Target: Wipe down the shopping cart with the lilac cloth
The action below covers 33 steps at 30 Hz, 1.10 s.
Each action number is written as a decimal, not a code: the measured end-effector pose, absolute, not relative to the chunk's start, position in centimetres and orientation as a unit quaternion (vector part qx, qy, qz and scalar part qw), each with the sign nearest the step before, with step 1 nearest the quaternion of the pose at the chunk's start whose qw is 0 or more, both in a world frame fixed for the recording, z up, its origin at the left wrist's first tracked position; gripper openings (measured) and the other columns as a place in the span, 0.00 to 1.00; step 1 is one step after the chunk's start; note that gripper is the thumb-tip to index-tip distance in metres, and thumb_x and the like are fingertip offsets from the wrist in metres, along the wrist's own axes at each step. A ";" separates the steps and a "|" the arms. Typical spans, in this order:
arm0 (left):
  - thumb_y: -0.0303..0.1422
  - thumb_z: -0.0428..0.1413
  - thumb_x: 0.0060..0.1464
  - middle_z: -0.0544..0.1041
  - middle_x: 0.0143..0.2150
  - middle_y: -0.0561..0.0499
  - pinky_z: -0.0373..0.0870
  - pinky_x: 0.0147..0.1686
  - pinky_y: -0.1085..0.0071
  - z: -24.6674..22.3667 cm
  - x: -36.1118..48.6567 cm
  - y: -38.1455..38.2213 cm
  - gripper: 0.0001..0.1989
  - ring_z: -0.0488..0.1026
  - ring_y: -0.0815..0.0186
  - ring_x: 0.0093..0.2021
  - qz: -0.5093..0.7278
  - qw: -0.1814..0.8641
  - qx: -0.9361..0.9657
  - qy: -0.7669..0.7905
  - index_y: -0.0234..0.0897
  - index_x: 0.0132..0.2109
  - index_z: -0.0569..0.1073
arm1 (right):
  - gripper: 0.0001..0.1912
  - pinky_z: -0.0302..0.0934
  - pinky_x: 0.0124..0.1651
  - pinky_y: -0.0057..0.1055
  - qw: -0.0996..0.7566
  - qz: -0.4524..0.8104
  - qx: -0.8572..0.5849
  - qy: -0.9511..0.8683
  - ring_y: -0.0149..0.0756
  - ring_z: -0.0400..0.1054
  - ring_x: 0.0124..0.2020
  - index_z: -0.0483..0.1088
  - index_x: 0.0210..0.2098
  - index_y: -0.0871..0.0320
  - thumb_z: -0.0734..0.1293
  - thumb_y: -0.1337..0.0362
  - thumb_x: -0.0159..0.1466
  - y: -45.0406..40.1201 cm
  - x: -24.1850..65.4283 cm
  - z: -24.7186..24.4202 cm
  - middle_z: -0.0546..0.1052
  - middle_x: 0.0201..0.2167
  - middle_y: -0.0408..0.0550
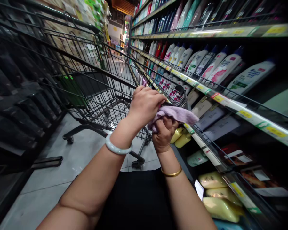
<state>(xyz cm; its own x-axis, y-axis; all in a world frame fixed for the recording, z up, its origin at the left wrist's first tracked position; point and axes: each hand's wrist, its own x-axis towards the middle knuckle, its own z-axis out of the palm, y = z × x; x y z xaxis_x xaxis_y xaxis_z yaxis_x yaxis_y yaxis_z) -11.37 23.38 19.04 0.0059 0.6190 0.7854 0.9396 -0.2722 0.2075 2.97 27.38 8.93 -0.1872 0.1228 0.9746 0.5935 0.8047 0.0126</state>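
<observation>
A black wire shopping cart (91, 65) stands in front of me, angled across the aisle. My left hand (146, 103), with a pale bangle at the wrist, is closed over the cart's near rim, its fingertips curled out of sight. Just below and to the right, my right hand (164, 131) has its fingers bunched around a lilac cloth (175, 113). The cloth lies against the cart's near end and trails off to the right. Where cloth and rim meet is partly hidden by my hands.
Shelves of shampoo bottles (227, 68) run along the right, with a price-label rail (244, 113) jutting close to my right hand. Yellow packs (220, 207) sit low down. Dark hanging goods (26, 118) line the left. Cart wheels (137, 163) rest on the tiled floor (50, 180).
</observation>
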 end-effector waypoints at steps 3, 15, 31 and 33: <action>0.40 0.52 0.70 0.82 0.51 0.53 0.52 0.68 0.48 19.1 -14.2 22.3 0.13 0.71 0.58 0.57 -0.453 0.208 -0.632 -0.594 0.52 0.48 0.82 | 0.06 0.64 0.56 0.43 0.600 -0.213 -0.233 -0.735 0.45 0.66 0.49 0.79 0.37 0.53 0.69 0.66 0.66 28.0 4.2 10.0 0.78 0.44 0.52; 0.59 0.46 0.65 0.80 0.39 0.49 0.55 0.60 0.51 21.3 -20.5 21.5 0.29 0.68 0.57 0.46 -0.365 0.220 -0.588 -0.687 0.43 0.44 0.82 | 0.14 0.61 0.67 0.45 0.567 -0.120 -0.240 -0.779 0.45 0.68 0.58 0.81 0.44 0.50 0.65 0.71 0.68 28.2 1.4 9.8 0.79 0.52 0.50; 0.54 0.52 0.66 0.80 0.37 0.48 0.58 0.43 0.60 22.2 -15.8 21.4 0.23 0.70 0.57 0.40 -0.293 0.255 -0.599 -0.700 0.44 0.41 0.82 | 0.11 0.63 0.65 0.49 0.664 -0.139 -0.321 -0.660 0.49 0.62 0.60 0.80 0.45 0.52 0.66 0.68 0.69 28.6 1.9 11.3 0.74 0.55 0.53; 0.54 0.52 0.67 0.81 0.37 0.47 0.58 0.42 0.59 22.3 -15.0 21.5 0.23 0.71 0.56 0.40 -0.290 0.259 -0.596 -0.703 0.44 0.41 0.82 | 0.12 0.63 0.65 0.49 0.650 -0.151 -0.291 -0.685 0.50 0.62 0.61 0.79 0.46 0.53 0.66 0.69 0.67 28.4 1.6 10.5 0.75 0.55 0.54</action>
